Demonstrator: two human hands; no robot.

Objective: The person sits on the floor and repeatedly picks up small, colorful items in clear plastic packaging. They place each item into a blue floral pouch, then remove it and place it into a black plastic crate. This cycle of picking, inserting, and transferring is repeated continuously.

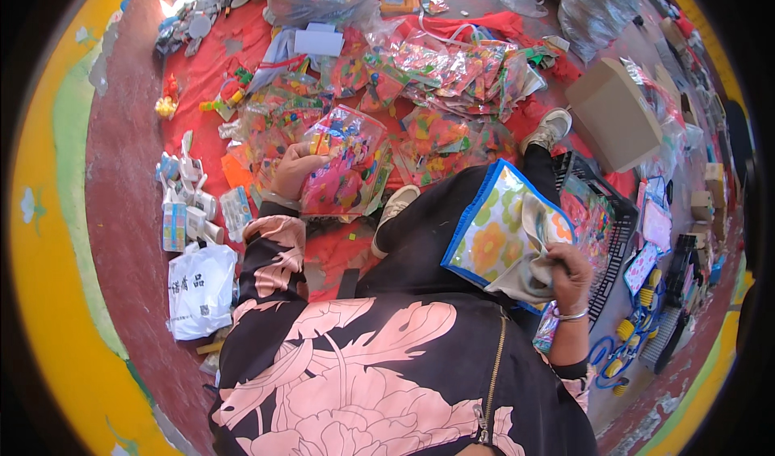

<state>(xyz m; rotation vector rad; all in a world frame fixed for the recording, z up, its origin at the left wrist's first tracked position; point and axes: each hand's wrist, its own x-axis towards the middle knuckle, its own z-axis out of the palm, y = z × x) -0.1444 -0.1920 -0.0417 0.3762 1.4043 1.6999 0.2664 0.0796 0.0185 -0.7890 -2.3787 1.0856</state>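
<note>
My left hand (295, 170) grips the left side of a clear plastic packet (345, 165) filled with small, brightly coloured pieces. The packet is raised in front of my legs, over a heap of similar packets (448, 71). Bunched in my right hand (569, 271) is a pale, stained cloth (533, 250). Under that cloth, a flower-patterned plastic piece with blue trim (487, 223) lies across my thigh. Whether it is a bag or a flat mat I cannot tell. My right fingers are curled and partly hidden by the cloth.
Right of my leg, a black plastic crate (611, 256) holds more packets, with a cardboard box (614, 117) beyond it. On the left lie a white plastic bag (201, 292) and several white appliance-like items (192, 195). A red sheet (200, 86) covers much of the floor.
</note>
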